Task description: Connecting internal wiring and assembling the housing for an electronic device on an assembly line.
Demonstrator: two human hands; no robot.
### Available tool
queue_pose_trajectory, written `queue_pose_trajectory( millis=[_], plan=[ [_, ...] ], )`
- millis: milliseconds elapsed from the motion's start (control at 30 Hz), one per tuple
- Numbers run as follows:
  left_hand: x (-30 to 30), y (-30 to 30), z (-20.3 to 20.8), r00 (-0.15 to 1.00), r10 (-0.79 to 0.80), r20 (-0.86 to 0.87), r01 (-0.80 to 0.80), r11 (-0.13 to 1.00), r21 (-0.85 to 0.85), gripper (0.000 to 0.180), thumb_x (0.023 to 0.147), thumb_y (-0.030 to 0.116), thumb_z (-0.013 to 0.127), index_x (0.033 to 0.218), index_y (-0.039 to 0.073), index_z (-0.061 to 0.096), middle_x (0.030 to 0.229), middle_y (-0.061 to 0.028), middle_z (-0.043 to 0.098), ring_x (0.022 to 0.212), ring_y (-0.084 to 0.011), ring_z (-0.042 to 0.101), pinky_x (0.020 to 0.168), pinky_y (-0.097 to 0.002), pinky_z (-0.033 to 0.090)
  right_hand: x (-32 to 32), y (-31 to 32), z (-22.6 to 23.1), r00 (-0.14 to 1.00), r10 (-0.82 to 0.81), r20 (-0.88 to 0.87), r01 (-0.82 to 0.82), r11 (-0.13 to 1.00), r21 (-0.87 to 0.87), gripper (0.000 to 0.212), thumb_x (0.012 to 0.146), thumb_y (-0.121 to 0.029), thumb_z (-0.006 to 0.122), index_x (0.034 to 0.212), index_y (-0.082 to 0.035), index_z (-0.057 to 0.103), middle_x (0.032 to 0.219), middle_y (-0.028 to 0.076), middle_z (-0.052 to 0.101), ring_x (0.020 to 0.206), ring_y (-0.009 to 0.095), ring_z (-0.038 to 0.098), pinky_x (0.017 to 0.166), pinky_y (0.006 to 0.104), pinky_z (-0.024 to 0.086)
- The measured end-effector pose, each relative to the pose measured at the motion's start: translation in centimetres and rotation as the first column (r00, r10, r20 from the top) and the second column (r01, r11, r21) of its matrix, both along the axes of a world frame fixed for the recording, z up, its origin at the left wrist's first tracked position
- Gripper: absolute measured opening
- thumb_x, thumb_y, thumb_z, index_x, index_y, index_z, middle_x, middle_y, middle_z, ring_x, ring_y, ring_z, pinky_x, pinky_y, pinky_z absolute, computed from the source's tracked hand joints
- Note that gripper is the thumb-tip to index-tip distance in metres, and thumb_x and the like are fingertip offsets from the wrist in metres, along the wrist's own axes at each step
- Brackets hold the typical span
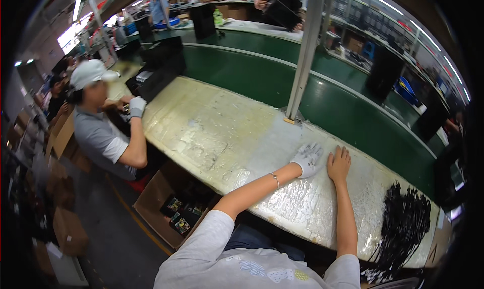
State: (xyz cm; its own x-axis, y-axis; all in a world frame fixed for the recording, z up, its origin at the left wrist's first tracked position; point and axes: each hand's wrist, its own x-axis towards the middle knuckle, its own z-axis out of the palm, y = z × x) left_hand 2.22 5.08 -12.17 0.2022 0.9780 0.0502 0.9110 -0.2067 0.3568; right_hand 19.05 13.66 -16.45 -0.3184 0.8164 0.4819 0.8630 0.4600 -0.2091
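Observation:
My left hand (308, 159), in a white work glove with dark smudges, lies flat on the plastic-covered workbench (217, 122), its fingers stretched toward the far edge. Beside it, a little to the right, my bare right hand (339, 164) rests palm down on the same surface with the fingers out. Neither hand holds anything. A thick bundle of black cables (406, 218) with pale ends lies at the right end of the bench, to the right of my right forearm.
Beyond the bench runs a green conveyor (237, 70); a metal post (305, 57) rises at the bench's far edge. An open cardboard box (166, 188) with circuit boards (179, 221) stands below on the left. A co-worker (106, 112) in a white cap works at left.

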Motion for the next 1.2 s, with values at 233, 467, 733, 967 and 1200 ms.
queue_pose_trajectory(
  millis=[233,467,733,967,1200],
  plan=[
    [-0.7,2.1,-0.4,0.999,0.011,0.03,-0.011,1.0,-0.012,0.067,0.095,0.043,0.032,0.149,0.005,0.024,0.157,-0.0152,0.019,0.145,-0.0301,0.015,0.118,-0.0413,0.008,-1.2,0.1,1.0,0.999,0.031,-0.008,-0.031,0.998,0.049,0.044,0.088,-0.027,0.053,0.13,-0.014,0.056,0.131,0.03,0.048,0.122,0.044,0.044,0.105,0.0497,0.033],
    [-1.0,2.6,-1.3,0.999,-0.038,0.022,0.037,0.997,0.063,0.063,0.095,0.042,0.036,0.146,0.006,0.033,0.155,-0.011,0.025,0.145,-0.0271,0.018,0.117,-0.0402,0.011,-0.8,0.1,1.2,1.0,-0.015,0.006,0.015,1.0,0.026,0.042,0.09,-0.028,0.052,0.13,-0.015,0.055,0.134,0.026,0.048,0.125,0.043,0.043,0.106,0.0493,0.032],
    [-0.9,2.9,-1.3,0.995,-0.036,0.088,0.023,0.99,0.138,0.052,0.093,0.03,0.038,0.138,0.005,0.045,0.146,-0.0132,0.04,0.138,-0.0299,0.032,0.115,-0.0425,0.019,-2.9,0.1,1.0,0.966,-0.123,0.229,0.141,0.988,-0.066,0.048,0.096,-0.036,0.039,0.143,-0.025,0.04,0.147,0.023,0.034,0.136,0.042,0.031,0.111,0.0545,0.023],
    [-2.4,3.9,-3.3,0.982,0.044,0.184,-0.098,0.951,0.292,0.05,0.088,0.021,0.044,0.133,0.0,0.048,0.141,-0.0184,0.044,0.136,-0.0331,0.034,0.114,-0.0455,0.021,-6.7,0.7,1.3,0.971,-0.053,0.235,0.091,0.983,-0.158,0.05,0.099,-0.039,0.033,0.147,-0.026,0.032,0.151,0.025,0.025,0.14,0.044,0.022,0.113,0.0568,0.016],
    [-2.2,3.2,-1.5,0.991,0.076,0.11,-0.088,0.991,0.105,0.051,0.093,0.022,0.035,0.139,0.001,0.043,0.147,-0.0158,0.038,0.14,-0.0316,0.028,0.116,-0.0444,0.016,-6.7,0.6,1.1,0.977,-0.039,0.208,0.067,0.99,-0.125,0.05,0.098,-0.037,0.035,0.147,-0.023,0.034,0.15,0.025,0.028,0.139,0.044,0.025,0.113,0.0549,0.018]
  ],
)
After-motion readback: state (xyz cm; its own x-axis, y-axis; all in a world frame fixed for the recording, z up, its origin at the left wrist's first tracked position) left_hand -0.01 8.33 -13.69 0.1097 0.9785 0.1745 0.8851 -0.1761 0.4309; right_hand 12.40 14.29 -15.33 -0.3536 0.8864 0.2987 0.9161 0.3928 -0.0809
